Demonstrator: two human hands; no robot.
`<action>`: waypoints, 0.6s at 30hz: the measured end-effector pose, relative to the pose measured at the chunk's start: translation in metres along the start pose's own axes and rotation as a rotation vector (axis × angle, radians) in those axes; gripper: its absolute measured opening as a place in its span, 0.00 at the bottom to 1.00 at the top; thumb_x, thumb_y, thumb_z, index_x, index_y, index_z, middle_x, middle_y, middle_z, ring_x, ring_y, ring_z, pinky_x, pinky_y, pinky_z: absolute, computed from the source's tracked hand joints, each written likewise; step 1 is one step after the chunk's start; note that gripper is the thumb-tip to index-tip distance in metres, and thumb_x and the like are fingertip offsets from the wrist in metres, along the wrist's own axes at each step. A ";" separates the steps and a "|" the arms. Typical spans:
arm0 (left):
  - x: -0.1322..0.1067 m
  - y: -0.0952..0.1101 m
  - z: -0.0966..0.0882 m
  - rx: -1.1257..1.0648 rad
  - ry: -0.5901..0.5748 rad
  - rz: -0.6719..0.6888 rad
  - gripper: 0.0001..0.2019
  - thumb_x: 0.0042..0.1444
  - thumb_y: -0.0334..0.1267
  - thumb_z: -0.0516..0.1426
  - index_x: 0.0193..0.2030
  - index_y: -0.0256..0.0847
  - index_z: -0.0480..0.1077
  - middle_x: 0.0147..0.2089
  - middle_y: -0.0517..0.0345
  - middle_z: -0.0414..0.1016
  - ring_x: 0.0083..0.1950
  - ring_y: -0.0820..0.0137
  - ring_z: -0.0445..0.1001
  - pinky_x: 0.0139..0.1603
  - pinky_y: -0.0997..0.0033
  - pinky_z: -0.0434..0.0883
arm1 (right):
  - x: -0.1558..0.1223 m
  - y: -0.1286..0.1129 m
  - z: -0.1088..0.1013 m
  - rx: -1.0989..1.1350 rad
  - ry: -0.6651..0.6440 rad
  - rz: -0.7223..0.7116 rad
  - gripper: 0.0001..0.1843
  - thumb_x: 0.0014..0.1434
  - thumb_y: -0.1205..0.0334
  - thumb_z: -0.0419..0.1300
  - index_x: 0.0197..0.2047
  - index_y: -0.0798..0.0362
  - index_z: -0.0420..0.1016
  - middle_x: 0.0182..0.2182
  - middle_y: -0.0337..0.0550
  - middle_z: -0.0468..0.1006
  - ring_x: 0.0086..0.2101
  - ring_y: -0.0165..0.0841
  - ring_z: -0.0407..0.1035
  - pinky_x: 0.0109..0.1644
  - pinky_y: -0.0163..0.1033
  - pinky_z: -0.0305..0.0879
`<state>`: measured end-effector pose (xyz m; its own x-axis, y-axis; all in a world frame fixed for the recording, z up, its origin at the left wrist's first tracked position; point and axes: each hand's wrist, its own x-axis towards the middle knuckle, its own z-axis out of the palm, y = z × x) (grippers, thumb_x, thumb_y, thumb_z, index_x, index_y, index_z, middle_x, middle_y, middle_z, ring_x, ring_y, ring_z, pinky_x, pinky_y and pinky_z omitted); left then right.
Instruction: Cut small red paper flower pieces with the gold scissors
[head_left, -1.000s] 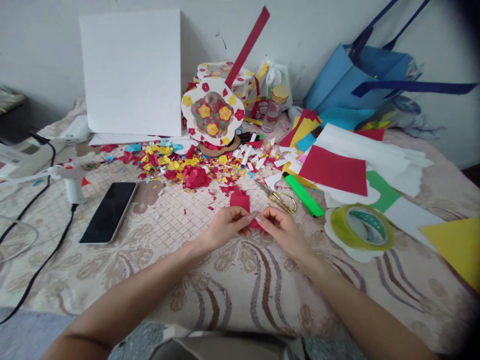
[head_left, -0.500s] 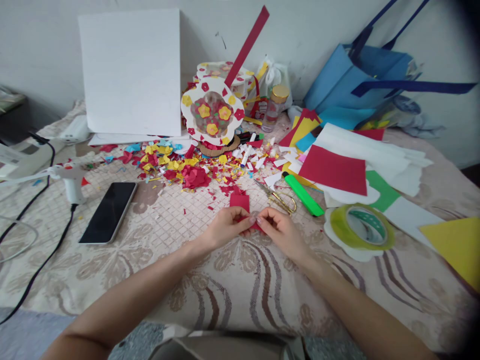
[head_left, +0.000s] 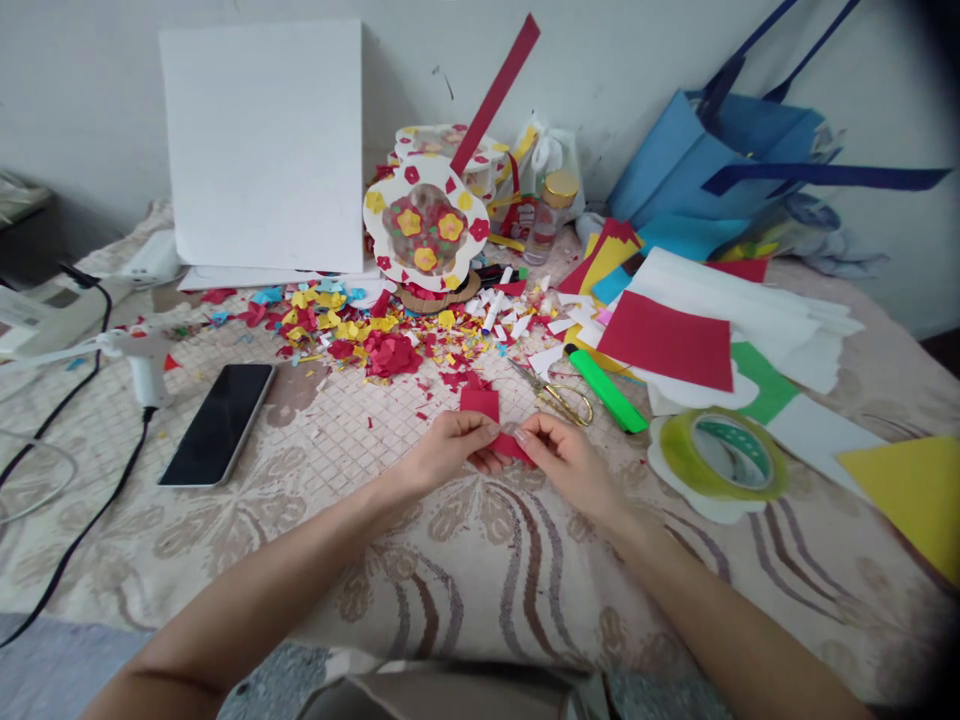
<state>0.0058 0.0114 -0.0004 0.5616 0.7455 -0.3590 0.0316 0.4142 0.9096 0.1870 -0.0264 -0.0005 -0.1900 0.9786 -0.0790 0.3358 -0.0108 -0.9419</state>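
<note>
I have the left hand [head_left: 454,445] and right hand [head_left: 562,450] pinching one small red paper piece [head_left: 516,449] between thumbs and fingers, just below frame centre. I'd judge it unfinished. One red paper rectangle [head_left: 480,402] lies just above it; whether they join, I can't tell. Above centre-left, one heap of cut red paper shapes [head_left: 392,354], uncountable, looks done. Right of centre: one pair of gold-handled scissors [head_left: 556,398], one green plastic cutter [head_left: 606,388].

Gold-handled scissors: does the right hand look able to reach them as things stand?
Probably yes: the scissors lie just beyond the right hand, no other object on them, though it would likely have to release the red paper first.
</note>
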 end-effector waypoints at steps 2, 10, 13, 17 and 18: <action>0.000 0.002 -0.001 -0.022 -0.008 0.023 0.18 0.53 0.51 0.57 0.29 0.34 0.70 0.26 0.54 0.76 0.27 0.73 0.74 0.32 0.73 0.70 | 0.000 0.001 0.001 0.000 0.056 0.018 0.11 0.62 0.57 0.53 0.29 0.52 0.65 0.21 0.34 0.66 0.22 0.27 0.61 0.27 0.33 0.57; 0.003 -0.004 -0.002 -0.075 -0.017 0.042 0.14 0.46 0.43 0.64 0.34 0.33 0.71 0.31 0.54 0.78 0.31 0.73 0.76 0.34 0.73 0.70 | 0.002 0.006 -0.001 0.040 0.111 0.012 0.12 0.62 0.55 0.51 0.31 0.52 0.66 0.22 0.36 0.68 0.24 0.29 0.64 0.29 0.34 0.61; 0.005 -0.005 -0.002 -0.087 0.017 0.029 0.11 0.47 0.40 0.63 0.34 0.33 0.72 0.31 0.55 0.78 0.30 0.74 0.75 0.33 0.75 0.70 | 0.002 0.001 -0.004 0.073 0.026 -0.068 0.06 0.60 0.62 0.54 0.40 0.51 0.68 0.32 0.39 0.72 0.33 0.30 0.68 0.36 0.35 0.65; 0.004 -0.002 -0.003 -0.064 0.018 -0.011 0.08 0.47 0.37 0.62 0.32 0.33 0.72 0.29 0.55 0.78 0.28 0.75 0.75 0.31 0.75 0.70 | 0.002 0.000 -0.005 0.053 -0.013 -0.181 0.19 0.54 0.72 0.55 0.49 0.49 0.64 0.38 0.40 0.71 0.40 0.31 0.68 0.43 0.37 0.66; 0.003 -0.001 -0.003 -0.052 0.014 -0.022 0.08 0.47 0.36 0.62 0.32 0.33 0.73 0.29 0.55 0.78 0.27 0.75 0.75 0.31 0.75 0.70 | 0.002 0.001 -0.004 0.025 0.009 -0.198 0.19 0.54 0.72 0.55 0.49 0.49 0.65 0.38 0.40 0.70 0.40 0.31 0.68 0.43 0.37 0.66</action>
<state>0.0053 0.0144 -0.0033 0.5493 0.7433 -0.3819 0.0001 0.4569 0.8895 0.1910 -0.0235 -0.0003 -0.2422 0.9639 0.1109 0.2702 0.1768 -0.9464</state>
